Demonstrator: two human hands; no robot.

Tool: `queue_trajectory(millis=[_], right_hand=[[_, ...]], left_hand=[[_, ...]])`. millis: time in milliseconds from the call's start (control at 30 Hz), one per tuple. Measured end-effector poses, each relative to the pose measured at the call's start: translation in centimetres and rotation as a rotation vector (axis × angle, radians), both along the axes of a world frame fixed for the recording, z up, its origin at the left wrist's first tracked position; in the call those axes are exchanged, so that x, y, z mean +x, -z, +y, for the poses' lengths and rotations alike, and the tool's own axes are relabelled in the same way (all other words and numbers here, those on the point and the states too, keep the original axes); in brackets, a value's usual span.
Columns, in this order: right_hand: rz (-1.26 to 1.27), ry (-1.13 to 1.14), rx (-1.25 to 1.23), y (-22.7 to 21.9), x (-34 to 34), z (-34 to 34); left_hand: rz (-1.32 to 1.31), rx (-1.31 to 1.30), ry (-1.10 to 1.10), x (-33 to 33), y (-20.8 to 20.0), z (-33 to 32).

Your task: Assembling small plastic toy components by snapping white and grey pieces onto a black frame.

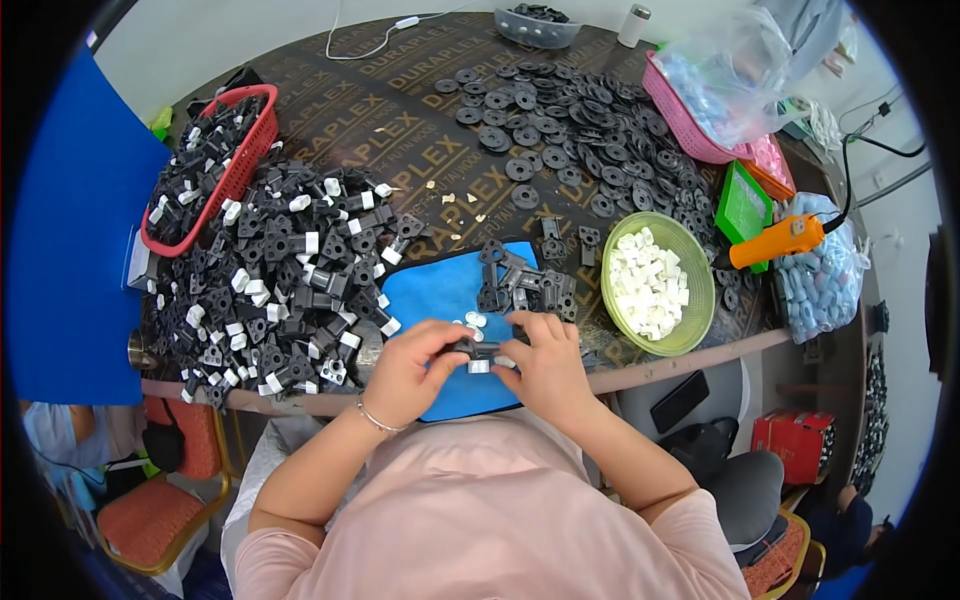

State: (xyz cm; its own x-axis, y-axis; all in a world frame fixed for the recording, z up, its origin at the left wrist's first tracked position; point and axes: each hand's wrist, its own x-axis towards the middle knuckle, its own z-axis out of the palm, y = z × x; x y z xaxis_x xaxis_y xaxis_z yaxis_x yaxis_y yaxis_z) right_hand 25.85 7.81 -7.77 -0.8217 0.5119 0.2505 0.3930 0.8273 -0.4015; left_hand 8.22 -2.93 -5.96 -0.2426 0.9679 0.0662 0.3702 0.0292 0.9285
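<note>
My left hand (408, 372), with a bracelet at the wrist, pinches one end of a small black plastic part (484, 349). My right hand (549, 368) grips the other end of it from the right. A white block (479, 367) shows at the near side of the part; whether it is joined on cannot be made out. Both hands are over a blue mat (430, 290) at the table's front edge. Just beyond the fingers, small round white pieces (474, 321) lie on the mat. Several loose black plastic parts (524, 283) are heaped at the mat's far right.
Black parts with white ends (290, 265) form a big pile at left, beside a filled red basket (262, 130). Black discs (590, 125) spread across the back right. A green bowl (608, 300) holds white pieces (650, 283). An orange-handled tool (777, 242) is farther right.
</note>
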Motion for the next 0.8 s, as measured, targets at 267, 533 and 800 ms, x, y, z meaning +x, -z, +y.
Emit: queue_trajectory(millis=[267, 533, 800], right_hand=[[0.007, 0.022, -0.197, 0.8, 0.7, 0.4], [0.023, 0.036, -0.216, 1.0, 0.7, 0.4], [0.041, 0.040, -0.195, 2.0, 1.1, 0.7]], left_hand=[[0.186, 0.125, 0.154, 1.3, 0.5, 1.2], [0.676, 0.067, 0.296, 2.8, -0.2, 1.6], [0.959, 0.064, 0.332, 5.6, -1.2, 3.0]])
